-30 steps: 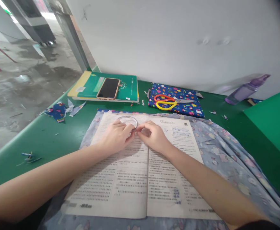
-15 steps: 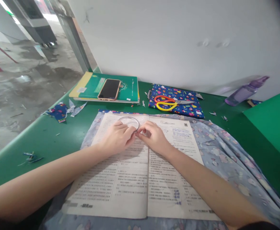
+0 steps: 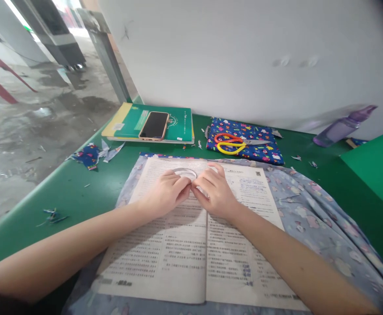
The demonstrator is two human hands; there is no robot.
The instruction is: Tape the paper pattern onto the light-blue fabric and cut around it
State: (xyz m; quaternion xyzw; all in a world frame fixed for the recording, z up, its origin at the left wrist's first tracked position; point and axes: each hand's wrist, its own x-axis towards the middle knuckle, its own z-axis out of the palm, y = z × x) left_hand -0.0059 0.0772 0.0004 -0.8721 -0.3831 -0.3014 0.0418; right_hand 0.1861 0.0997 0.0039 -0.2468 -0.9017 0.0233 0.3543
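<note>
A: How does the ring (image 3: 186, 169) look?

B: Slim and round, a narrow band, pale silver-grey along its far curve.

A: And the grip on it?

B: The left hand (image 3: 167, 192) pinches its near side between thumb and forefinger. The right hand (image 3: 216, 190) has thumb and fingertips drawn narrow, close against the left's fingertips; whether they pinch the ring too, I cannot tell.

A: So the ring lies where, exactly?

B: Mostly just beyond the joined fingertips, a little to their left, over the book (image 3: 185, 278). The left hand hides part of it.

A: Any writing there?

B: Under the grip the open pages carry dense print, too small to read. Right of the grip there's blue handwriting (image 3: 251, 181) and, farther, a square code (image 3: 258, 173).

A: Going outward?

B: A grey-blue cloth (image 3: 309, 232) spreads beneath the book. Beyond the grip, to the right, scissors (image 3: 231, 150) lie on folded blue fabric (image 3: 266, 153). Beyond it, to the left, a phone (image 3: 154, 125) rests on a green book (image 3: 185, 120); its lettering is too small to read. Well off right is a purple bottle (image 3: 339, 130).
</note>
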